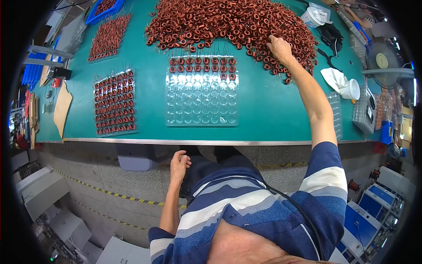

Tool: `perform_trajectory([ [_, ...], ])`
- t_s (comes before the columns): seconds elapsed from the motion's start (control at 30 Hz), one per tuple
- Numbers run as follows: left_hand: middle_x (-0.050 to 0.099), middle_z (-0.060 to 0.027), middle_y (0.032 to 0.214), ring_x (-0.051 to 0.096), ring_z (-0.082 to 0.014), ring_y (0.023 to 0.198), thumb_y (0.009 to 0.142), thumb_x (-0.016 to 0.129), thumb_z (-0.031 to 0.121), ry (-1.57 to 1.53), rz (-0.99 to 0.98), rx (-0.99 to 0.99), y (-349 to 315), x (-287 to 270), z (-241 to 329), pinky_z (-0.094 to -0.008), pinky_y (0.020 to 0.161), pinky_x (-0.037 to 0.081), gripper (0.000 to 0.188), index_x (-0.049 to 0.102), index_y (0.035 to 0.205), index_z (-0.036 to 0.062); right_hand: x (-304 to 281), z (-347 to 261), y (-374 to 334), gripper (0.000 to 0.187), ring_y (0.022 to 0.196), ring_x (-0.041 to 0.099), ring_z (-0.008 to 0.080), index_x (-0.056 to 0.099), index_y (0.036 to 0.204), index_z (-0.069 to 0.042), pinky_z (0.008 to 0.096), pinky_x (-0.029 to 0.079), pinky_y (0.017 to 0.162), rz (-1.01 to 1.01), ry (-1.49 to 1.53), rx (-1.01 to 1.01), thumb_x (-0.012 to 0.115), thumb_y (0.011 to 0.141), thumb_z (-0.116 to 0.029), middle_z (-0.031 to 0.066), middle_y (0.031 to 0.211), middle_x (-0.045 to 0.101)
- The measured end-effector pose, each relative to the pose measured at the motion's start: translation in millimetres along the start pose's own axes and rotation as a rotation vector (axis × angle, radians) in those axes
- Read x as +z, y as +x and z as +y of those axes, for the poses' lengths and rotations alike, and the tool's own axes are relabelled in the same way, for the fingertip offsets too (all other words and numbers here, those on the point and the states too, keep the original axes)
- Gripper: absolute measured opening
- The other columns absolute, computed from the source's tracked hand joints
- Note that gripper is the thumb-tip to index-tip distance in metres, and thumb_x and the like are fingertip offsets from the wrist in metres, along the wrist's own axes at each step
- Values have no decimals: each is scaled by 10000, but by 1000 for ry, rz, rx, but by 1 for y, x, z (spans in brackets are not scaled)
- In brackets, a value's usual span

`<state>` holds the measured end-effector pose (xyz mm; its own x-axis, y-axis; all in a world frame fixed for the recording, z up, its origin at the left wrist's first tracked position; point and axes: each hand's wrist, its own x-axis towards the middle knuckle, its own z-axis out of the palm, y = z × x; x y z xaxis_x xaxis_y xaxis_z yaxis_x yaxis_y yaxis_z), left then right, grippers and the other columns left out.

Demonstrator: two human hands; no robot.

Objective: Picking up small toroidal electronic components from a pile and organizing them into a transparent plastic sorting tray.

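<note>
My right hand reaches into the right side of a big heap of copper-red wire-wound ring coils. Its fingers are drawn together at the coils; whether one is between the fingertips is hidden. My left hand is held low in front of the table edge, by my lap, with its fingers curled in and nothing visible in them. Before me lies a clear plastic tray with round pockets. Coils fill its two far rows and a few pockets at the right of the third, their wire leads pointing away.
To the left lie a filled coil tray and another coil batch, with a blue bin behind. At right are a white tub, a white cup, a wire basket and a fan. A brown board lies far left.
</note>
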<state>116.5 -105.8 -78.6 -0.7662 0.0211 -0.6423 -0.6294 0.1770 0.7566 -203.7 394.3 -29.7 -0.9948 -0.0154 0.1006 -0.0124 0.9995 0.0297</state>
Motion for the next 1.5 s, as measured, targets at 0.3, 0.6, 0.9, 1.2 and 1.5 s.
perform_trajectory([
  [0.3,616,-90,862,574,-118,681,945,501,103,-156,-100,216,24,53,55,-246,621,485,350,429,1267,-15,-25,-22,-79,289,575,570,104,631,897,-9,257,466,536,-50,1000,398,646,816,-286,64,738,647],
  [0.6,593,-104,865,596,-155,647,1016,420,341,-661,-783,245,34,167,171,-272,567,499,450,362,1337,32,-95,-135,-199,214,587,483,49,632,1046,2,187,380,518,-472,1709,162,575,884,-127,5,780,590],
  [0.9,602,-69,867,568,-106,659,925,598,125,-298,-632,479,19,164,178,-232,548,446,301,446,1156,6,-130,-119,-220,353,683,568,92,595,1165,16,222,438,611,-489,1777,131,539,946,-255,29,788,609],
  [1.2,565,-58,838,545,-114,651,938,588,128,-340,-708,499,1,146,189,-240,578,451,236,483,1120,21,-166,-129,-221,263,740,634,115,624,1088,30,249,504,648,-476,1390,56,608,915,-166,89,871,673],
  [1.5,557,-32,783,530,-82,606,922,591,90,-235,-513,612,-26,152,197,-231,529,444,221,550,1129,25,-149,-133,-225,94,618,577,228,657,882,-29,332,460,520,188,803,-225,645,855,-118,91,704,569],
])
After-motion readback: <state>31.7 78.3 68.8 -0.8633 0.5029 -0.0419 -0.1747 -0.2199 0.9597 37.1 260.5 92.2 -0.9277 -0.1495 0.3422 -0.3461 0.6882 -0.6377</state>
